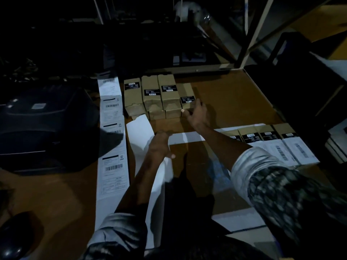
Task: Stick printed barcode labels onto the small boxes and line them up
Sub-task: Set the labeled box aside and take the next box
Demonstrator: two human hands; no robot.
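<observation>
Cardboard boxes (159, 94) stand in a tight group at the far middle of the brown table (234, 98), each one with a black label on its top face. The right hand (195, 114) reaches forward to the rightmost box (186, 99) of this group; the thumb lies against its near end and the fingers curl around its right side, so the hand holds this box. The left hand (159, 145) is nearer to the person and rests on a blank white paper strip (142, 134), with the fingers bent over the strip's edge and the thumb under it, gripping it. To the left, a long strip of printed barcode labels (112, 139) runs down the table from a dark label printer (43, 124). On the right side, well apart from the first group, a second row of boxes (270, 137) lies side by side, and these carry white barcode labels next to their black ones. The light is dim and the far part of the scene is too dark to read.
</observation>
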